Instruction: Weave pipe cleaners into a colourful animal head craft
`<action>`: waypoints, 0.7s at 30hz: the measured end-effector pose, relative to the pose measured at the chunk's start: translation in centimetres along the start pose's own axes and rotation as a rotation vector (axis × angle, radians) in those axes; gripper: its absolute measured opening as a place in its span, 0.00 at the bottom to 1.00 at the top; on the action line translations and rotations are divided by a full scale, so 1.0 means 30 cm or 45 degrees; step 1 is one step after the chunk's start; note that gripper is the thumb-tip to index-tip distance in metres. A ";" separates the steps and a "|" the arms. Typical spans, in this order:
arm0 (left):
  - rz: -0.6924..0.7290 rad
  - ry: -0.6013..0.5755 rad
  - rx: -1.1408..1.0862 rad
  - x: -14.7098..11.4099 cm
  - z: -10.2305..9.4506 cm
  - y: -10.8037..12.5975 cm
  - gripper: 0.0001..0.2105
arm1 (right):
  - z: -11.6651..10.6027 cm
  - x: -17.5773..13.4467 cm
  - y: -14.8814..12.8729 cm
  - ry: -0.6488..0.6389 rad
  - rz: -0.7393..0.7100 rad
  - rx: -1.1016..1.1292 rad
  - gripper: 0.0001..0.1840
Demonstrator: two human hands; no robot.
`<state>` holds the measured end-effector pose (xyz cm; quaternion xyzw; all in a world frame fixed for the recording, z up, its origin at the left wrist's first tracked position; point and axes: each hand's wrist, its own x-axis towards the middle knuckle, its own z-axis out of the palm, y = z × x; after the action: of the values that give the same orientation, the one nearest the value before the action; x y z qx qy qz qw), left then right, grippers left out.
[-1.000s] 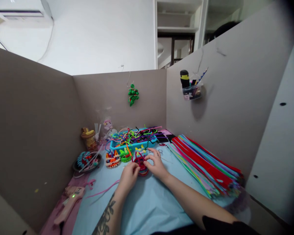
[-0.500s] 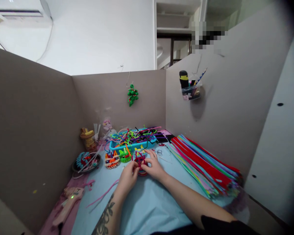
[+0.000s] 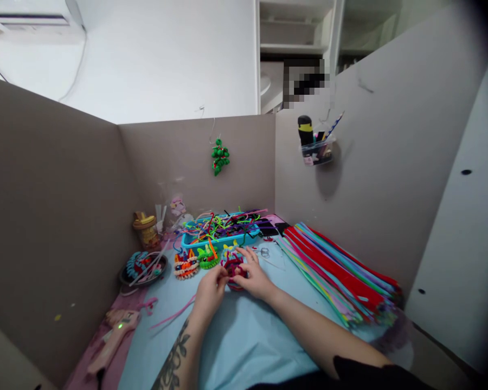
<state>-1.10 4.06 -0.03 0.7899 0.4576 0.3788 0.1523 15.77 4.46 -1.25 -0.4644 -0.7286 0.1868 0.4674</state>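
Between my two hands is a dark red and pink figure of bent pipe cleaners (image 3: 235,266), partly covered by my fingers. My left hand (image 3: 211,287) pinches its near left side with thumb and forefinger. From the other side my right hand (image 3: 254,276) grips it with thumb and forefinger, the other fingers raised. A pink pipe cleaner (image 3: 174,317) trails out to the left behind my left wrist. Just beyond stand an orange and cream pipe-cleaner figure (image 3: 186,265), a green one (image 3: 207,257) and a pale blue and yellow one (image 3: 230,250).
Behind the figures is a blue tray (image 3: 219,242) of tangled pipe cleaners. Bundled long pipe cleaners (image 3: 337,271) lie at right, near scissors (image 3: 263,252). On the left are a dark bowl (image 3: 143,279), a pink glue gun (image 3: 116,341) and a jar (image 3: 146,230). Grey partitions (image 3: 195,162) enclose the desk.
The red figure has turned slightly between my fingers. My left hand has shifted a little left and down, and the trailing pink pipe cleaner has moved slightly.
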 end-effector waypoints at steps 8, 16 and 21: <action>-0.003 0.097 0.040 -0.015 0.003 0.036 0.12 | 0.001 0.013 -0.007 0.189 0.068 0.041 0.06; -0.484 0.185 -0.421 0.010 0.023 -0.005 0.19 | 0.022 0.000 0.000 0.251 -0.105 -0.012 0.04; -0.479 0.261 -0.570 0.012 0.030 0.004 0.18 | 0.031 -0.006 0.001 0.270 -0.237 -0.067 0.03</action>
<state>-0.27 4.38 -0.39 0.5958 0.5138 0.5132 0.3431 15.02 4.47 -1.83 -0.4242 -0.7197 0.0736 0.5446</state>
